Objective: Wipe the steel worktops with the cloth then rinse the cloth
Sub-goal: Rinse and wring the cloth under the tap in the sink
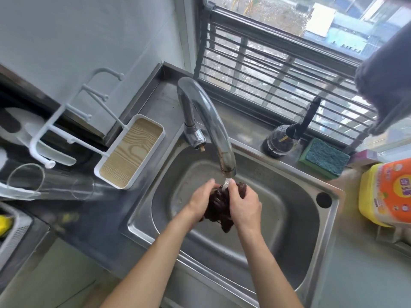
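A dark brown cloth point(219, 206) is bunched up over the steel sink point(289, 252), directly under the curved steel tap point(211, 121). Water point(227, 182) runs from the spout onto the cloth. My left hand point(201, 200) grips the cloth's left side. My right hand point(245, 207) clasps it from the right, covering part of it. A tail of cloth hangs below my right hand. The steel worktop point(160, 101) runs behind and to the left of the sink.
A white rack with a wood-grain tray point(131, 150) and a glass point(49, 185) lying on its side are to the left. A dark bottle point(282, 141), a green sponge point(324, 157) and a yellow detergent container point(387, 192) stand to the right by the barred window.
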### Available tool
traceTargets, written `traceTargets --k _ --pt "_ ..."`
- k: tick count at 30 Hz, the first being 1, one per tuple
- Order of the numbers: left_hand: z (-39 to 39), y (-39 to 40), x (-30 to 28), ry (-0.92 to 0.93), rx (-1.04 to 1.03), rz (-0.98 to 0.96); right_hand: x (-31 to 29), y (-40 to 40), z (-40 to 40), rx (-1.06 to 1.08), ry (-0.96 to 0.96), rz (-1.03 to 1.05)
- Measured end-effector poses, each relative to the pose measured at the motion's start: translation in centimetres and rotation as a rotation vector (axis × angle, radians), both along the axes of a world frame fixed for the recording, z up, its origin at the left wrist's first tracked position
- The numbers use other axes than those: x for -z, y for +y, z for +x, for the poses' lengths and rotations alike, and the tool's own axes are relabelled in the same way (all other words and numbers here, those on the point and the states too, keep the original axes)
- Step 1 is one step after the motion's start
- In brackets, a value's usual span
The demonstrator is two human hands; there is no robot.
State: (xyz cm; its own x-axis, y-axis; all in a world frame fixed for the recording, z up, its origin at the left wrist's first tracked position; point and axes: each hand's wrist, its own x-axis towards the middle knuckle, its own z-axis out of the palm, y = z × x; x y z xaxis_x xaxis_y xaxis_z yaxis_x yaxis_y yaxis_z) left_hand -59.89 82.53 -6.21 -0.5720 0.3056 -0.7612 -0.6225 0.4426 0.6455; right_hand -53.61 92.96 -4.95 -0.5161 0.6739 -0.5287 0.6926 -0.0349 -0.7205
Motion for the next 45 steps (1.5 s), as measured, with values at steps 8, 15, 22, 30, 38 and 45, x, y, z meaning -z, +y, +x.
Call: traceTargets --k 8,15,22,30,38,45 --pt "3.5 -2.6 0.7 0.228 0.339 0.264 -2.7 0.2 -0.6 -0.145 0.012 0.017" --pt "2.1 -3.5 1.8 0.542 0.467 -0.217 -2.7 3.7 -0.7 -0.243 -0.114 0.125" --pt "0.9 -4.6 1.5 0.521 0.692 -0.201 -4.0 4.4 -1.1 -0.146 0.037 0.169" --pt "3.5 -0.9 -0.9 0.222 0.221 0.249 -3.6 0.4 -2.3 -0.064 0.194 -0.291" --pt "2.0 -2.1 0.1 0.437 0.329 -0.015 -0.8 6.4 0.5 0.07 -0.18 0.204" --pt "0.7 -1.1 -0.6 0.672 0.507 -0.092 -0.7 6.7 1.5 -0.726 -0.102 0.091"
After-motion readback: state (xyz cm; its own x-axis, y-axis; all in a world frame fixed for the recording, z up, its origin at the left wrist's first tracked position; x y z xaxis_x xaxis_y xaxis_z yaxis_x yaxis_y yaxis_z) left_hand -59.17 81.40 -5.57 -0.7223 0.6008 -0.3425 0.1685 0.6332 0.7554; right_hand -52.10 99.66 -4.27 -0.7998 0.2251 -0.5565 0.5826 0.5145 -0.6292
